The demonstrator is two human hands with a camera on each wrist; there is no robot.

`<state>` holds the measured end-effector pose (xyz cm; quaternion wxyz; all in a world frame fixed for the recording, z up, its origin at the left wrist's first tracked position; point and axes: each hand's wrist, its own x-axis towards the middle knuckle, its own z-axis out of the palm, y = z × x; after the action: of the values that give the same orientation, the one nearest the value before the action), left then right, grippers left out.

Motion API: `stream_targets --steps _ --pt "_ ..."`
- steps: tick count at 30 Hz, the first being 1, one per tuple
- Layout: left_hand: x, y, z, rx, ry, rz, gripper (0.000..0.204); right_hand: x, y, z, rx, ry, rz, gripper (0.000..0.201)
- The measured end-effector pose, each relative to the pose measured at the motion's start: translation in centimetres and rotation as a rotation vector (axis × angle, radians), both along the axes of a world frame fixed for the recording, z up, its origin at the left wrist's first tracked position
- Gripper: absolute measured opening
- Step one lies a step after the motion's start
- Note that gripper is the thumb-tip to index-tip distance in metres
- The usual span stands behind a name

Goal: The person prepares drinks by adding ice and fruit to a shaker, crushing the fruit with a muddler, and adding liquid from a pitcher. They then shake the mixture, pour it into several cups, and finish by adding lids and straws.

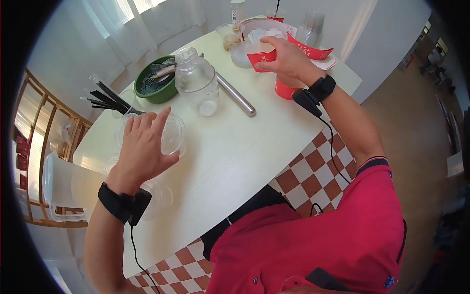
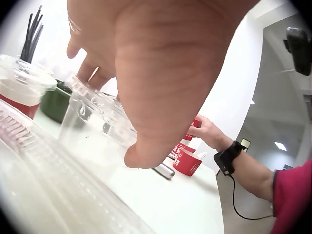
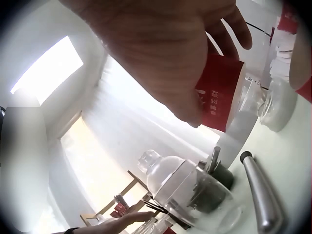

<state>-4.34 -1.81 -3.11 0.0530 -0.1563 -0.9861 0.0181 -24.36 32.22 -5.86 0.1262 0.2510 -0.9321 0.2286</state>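
The right hand (image 1: pixel 289 59) pinches a red paper sleeve (image 1: pixel 262 59) between thumb and fingers, above the table's far right. In the right wrist view that sleeve (image 3: pixel 222 92) shows light lettering, with the thumb on its lower side. Just below the hand stands another red sleeve or cup (image 1: pixel 285 88). At the left, the left hand (image 1: pixel 144 144) reaches over clear round plastic lids or cups (image 1: pixel 172 133), its fingers spread and slightly bent. In the left wrist view the left hand (image 2: pixel 161 73) hides part of the clear plastic; contact cannot be told.
A clear shaker (image 1: pixel 197 83) stands mid-table beside a green basin (image 1: pixel 156 81) of utensils and a metal rod (image 1: pixel 236 94). Black straws (image 1: pixel 110 98) lean in a cup at the left. Stacked clear cups (image 1: pixel 311 29) and a red sleeve (image 1: pixel 313 49) are at the back right.
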Motion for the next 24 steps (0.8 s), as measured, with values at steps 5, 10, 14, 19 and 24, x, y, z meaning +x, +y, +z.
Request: stream_targets --steps 5,10,14,19,24 --pt "-0.3 -0.5 -0.9 -0.03 0.012 0.037 0.087 -0.7 -1.7 -0.1 0.287 -0.159 -0.068 0.074" --pt "-0.1 -1.0 -1.3 -0.05 0.042 0.056 0.092 -1.1 -1.8 -1.1 0.391 -0.143 -0.1 0.075" --pt "0.6 -2.9 0.2 0.083 0.065 0.046 0.084 -0.3 -1.3 -0.9 0.271 -0.181 -0.029 0.074" --pt "1.0 -7.9 2.2 0.088 0.047 0.186 0.069 -0.5 0.1 -1.5 0.183 0.016 0.02 0.072" --pt "0.3 -9.4 1.4 0.129 -0.083 0.317 0.082 1.0 0.5 -1.7 0.086 0.183 0.073 0.063"
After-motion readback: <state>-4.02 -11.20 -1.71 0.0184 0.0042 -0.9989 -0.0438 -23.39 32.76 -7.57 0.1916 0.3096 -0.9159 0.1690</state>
